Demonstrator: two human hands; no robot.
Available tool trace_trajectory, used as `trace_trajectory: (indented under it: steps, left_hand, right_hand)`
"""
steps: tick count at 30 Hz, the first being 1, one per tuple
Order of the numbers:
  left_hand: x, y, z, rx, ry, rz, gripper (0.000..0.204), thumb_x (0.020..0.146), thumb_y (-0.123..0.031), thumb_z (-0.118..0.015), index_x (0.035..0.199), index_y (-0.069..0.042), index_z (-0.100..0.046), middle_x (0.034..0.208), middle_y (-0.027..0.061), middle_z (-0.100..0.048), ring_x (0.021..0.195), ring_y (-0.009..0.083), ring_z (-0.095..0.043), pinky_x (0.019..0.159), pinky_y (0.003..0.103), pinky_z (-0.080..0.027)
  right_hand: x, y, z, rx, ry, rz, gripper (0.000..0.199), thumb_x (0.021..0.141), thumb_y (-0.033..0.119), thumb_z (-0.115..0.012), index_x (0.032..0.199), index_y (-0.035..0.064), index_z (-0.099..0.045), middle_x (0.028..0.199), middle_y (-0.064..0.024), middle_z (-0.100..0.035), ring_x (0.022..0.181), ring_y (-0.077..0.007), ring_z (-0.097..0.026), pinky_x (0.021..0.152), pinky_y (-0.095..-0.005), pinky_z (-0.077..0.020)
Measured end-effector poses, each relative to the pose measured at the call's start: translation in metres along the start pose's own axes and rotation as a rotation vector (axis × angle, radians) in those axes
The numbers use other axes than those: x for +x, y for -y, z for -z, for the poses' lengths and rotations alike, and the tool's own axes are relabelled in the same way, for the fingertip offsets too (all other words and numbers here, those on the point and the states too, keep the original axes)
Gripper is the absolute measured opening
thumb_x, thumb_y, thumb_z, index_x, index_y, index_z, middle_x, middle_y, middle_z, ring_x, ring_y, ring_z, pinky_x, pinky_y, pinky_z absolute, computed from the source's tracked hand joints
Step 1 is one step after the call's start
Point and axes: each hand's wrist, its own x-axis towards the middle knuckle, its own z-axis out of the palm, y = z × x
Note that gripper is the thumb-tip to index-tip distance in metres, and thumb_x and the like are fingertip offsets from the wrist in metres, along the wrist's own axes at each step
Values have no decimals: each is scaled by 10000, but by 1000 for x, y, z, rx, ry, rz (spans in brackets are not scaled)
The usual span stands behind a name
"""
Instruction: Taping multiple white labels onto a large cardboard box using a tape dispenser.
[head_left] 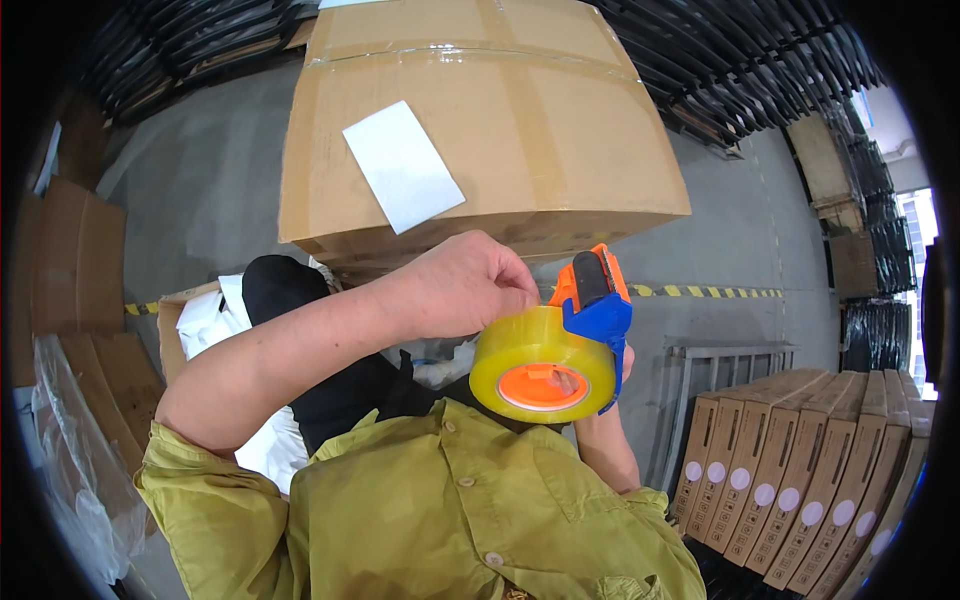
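Tape dispenser (pixel 600 325), blue and orange, sits clamped in the right hand (pixel 628 362), which is mostly hidden behind it; the dispenser is held up in front of the shirt (pixel 400 500), its fat yellow tape roll (pixel 535 340) to the left of that grip, an orange hub (pixel 543 386) showing in the roll's side. Just above the roll, the left hand (pixel 475 285) reaches across, thumb and fingertips drawn together at the roll's upper edge; whether they pinch the tape's loose end, I cannot tell. Beyond both hands stands a large brown carton (pixel 590 165), taped over its top; a white sheet (pixel 403 167) lies askew on it, ahead and to the left of the left hand's pinch. To the right of the dispenser grip, nearer the body, slim brown boxes (pixel 775 480) stand in a row; a grey metal frame (pixel 685 390) lies between them and that grip; farther out, a striped line (pixel 710 291) crosses the floor (pixel 720 245).
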Motion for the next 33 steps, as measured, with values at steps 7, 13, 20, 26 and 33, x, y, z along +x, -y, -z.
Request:
trace_trajectory:
  steps: [7, 13, 20, 26, 33]
  left_hand:
    - [-8, 5, -11, 94, -151, -84, 114, 781, -88, -604, 837, 7, -634, 734, 38, -629, 683, 69, -554, 666, 231, -454]
    - [-14, 14, -23, 301, -230, -265, 99, 778, -84, -594, 801, 11, -581, 706, 84, -609, 646, 178, -582, 599, 273, -459]
    - [-13, 28, -27, 628, -393, -564, 83, 765, -54, -568, 827, -28, -519, 736, 96, -524, 718, 291, -534, 585, 350, -444]
    - [-13, 20, -12, 267, 8, -299, 80, 811, -88, -545, 830, -18, -512, 724, 78, -520, 700, 194, -509, 636, 301, -417]
    - [-16, 25, -8, 148, 233, -136, 124, 841, -144, -535, 849, -23, -508, 783, 57, -514, 741, 168, -480, 692, 282, -406]
  right_hand:
    - [-3, -2, 10, 21, 65, 20, 486, 765, 321, -460, 1121, -9, -463, 1062, -166, -542, 921, -284, -551, 841, -422, -435]
    - [-5, 3, 3, -68, 127, -59, 577, 743, 363, -597, 1093, -82, -487, 1049, -182, -567, 942, -268, -576, 857, -391, -448]
    - [-6, 4, 3, -222, 51, -22, 584, 701, 318, -641, 1075, -102, -486, 1004, -177, -584, 881, -248, -599, 817, -348, -473]
    - [-12, 5, 0, -422, 68, 33, 500, 666, 310, -670, 934, -99, -565, 926, -159, -611, 804, -211, -614, 743, -305, -492]
    - [-24, -2, -6, -790, -4, 246, 545, 622, 361, -717, 840, -115, -564, 719, -113, -608, 593, -146, -570, 551, -247, -458]
